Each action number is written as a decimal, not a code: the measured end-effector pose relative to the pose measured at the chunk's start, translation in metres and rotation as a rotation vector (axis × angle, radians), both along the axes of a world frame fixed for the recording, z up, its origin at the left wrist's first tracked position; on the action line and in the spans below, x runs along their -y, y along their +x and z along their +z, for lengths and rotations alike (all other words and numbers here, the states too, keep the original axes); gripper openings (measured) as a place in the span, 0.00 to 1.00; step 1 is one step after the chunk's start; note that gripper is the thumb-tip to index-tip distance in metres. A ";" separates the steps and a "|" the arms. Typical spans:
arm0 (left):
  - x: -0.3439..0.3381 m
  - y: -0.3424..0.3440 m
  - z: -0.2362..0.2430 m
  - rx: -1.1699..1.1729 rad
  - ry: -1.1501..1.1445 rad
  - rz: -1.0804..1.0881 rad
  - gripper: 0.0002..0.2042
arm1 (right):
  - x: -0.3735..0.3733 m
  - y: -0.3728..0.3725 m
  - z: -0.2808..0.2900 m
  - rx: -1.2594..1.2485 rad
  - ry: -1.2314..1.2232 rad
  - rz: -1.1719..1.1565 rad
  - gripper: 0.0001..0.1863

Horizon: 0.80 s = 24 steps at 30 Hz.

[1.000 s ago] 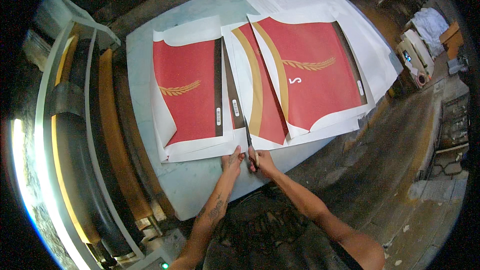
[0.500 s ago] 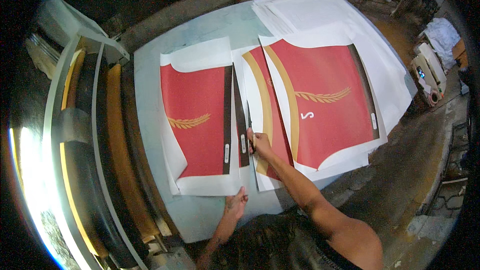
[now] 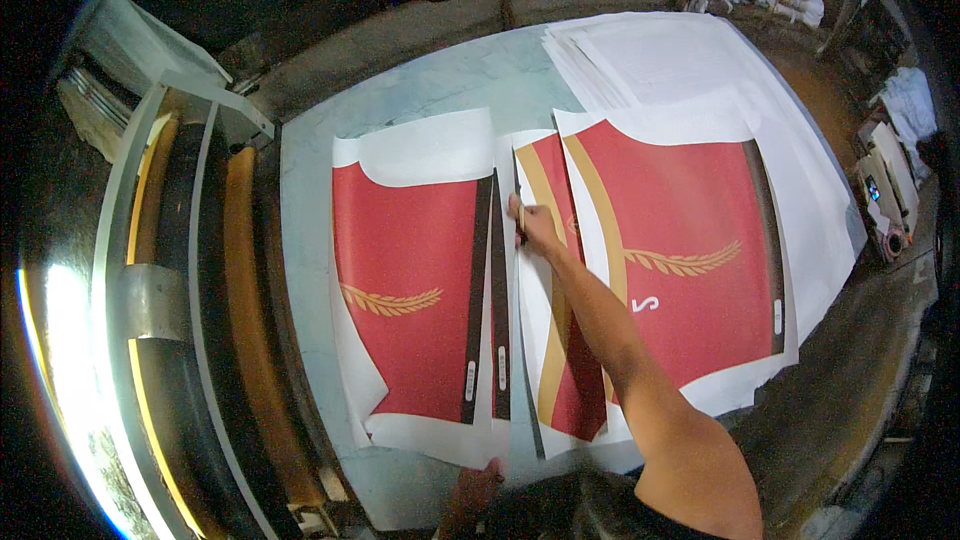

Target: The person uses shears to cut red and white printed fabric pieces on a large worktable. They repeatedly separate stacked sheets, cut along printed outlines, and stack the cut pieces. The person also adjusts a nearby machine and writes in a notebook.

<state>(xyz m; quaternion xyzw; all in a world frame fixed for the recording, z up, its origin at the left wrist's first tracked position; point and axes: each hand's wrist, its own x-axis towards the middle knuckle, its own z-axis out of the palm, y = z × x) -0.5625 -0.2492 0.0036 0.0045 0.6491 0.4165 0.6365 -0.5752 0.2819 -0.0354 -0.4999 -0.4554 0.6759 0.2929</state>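
Note:
My right hand (image 3: 538, 228) is closed round the handles of scissors (image 3: 520, 214). Their dark blades point away from me, in the gap between two printed paper sheets. Left of the gap lies a white sheet with a red panel (image 3: 415, 250), a gold leaf branch and dark strips along its right side. On the right, a narrow red and gold printed strip (image 3: 583, 380) lies partly under my forearm. Beside it is a larger red panel (image 3: 690, 210) with a gold branch and gold curved border. My left hand (image 3: 480, 485), dim and blurred, pinches the left sheet's near right corner.
All the sheets lie on a pale bluish table (image 3: 420, 85). A stack of white paper (image 3: 660, 55) covers its far right part. Along the left stands a machine with long rollers (image 3: 240, 270). White bundles and a small device (image 3: 880, 190) are beyond the right edge.
My right hand with the scissors has moved farther away along the gap between the sheets. The view has shifted, so the table and sheets sit lower. My left hand stays at the near corner.

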 end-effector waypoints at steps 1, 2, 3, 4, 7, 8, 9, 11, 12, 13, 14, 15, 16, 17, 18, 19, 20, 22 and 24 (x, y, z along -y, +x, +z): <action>0.001 0.000 -0.002 -0.034 0.010 -0.029 0.20 | -0.020 -0.009 0.001 -0.030 0.029 0.001 0.31; 0.000 0.001 -0.005 -0.070 0.023 -0.051 0.21 | -0.040 -0.017 0.004 0.016 -0.009 -0.024 0.31; 0.001 0.003 -0.004 -0.049 -0.012 -0.062 0.21 | -0.058 -0.023 0.008 -0.044 0.053 0.004 0.32; -0.004 0.004 -0.005 -0.038 -0.034 -0.070 0.21 | -0.072 -0.026 0.015 -0.018 0.069 -0.011 0.33; -0.012 0.007 0.002 -0.028 -0.082 -0.104 0.21 | -0.100 -0.032 0.041 0.080 0.159 -0.018 0.30; -0.016 0.007 0.005 -0.042 -0.083 -0.135 0.21 | -0.095 -0.032 0.048 0.119 0.151 -0.055 0.29; -0.018 0.007 0.010 -0.068 -0.089 -0.174 0.22 | -0.084 -0.025 0.056 0.120 0.266 0.046 0.28; -0.024 0.000 0.018 -0.182 -0.104 -0.357 0.22 | -0.050 0.002 0.072 0.408 0.347 0.244 0.26; -0.027 -0.009 0.025 -0.321 -0.135 -0.525 0.22 | -0.014 0.024 0.076 0.311 0.400 0.326 0.22; -0.032 -0.019 0.032 -0.515 -0.193 -0.646 0.22 | 0.030 0.045 0.079 0.332 0.401 0.347 0.17; -0.038 -0.032 0.038 -0.729 -0.264 -0.678 0.22 | 0.080 0.072 0.082 0.357 0.709 0.386 0.11; -0.044 -0.046 0.047 -0.919 -0.249 -0.585 0.25 | 0.135 0.093 0.085 0.411 0.607 0.525 0.13; -0.052 -0.060 0.055 -1.109 -0.240 -0.489 0.28 | 0.183 0.112 0.088 0.555 0.553 0.711 0.15; -0.065 -0.083 0.062 -1.256 -0.196 -0.390 0.31 | 0.227 0.137 0.092 0.485 0.418 0.975 0.20; -0.089 -0.101 0.062 -1.373 -0.146 -0.282 0.34 | 0.273 0.150 0.095 0.438 0.387 0.944 0.24; -0.098 -0.118 0.071 -1.830 -0.116 -0.555 0.37 | 0.308 0.170 0.096 0.238 0.526 1.028 0.23; -0.107 -0.127 0.077 -1.809 -0.350 -0.688 0.40 | 0.346 0.178 0.096 0.135 0.794 0.837 0.24; -0.108 -0.144 0.091 -1.785 -0.556 -0.698 0.41 | 0.393 0.191 0.085 0.392 0.811 1.267 0.19; -0.105 -0.154 0.094 -2.037 -0.538 -0.670 0.43 | 0.424 0.193 0.066 0.434 0.914 1.271 0.16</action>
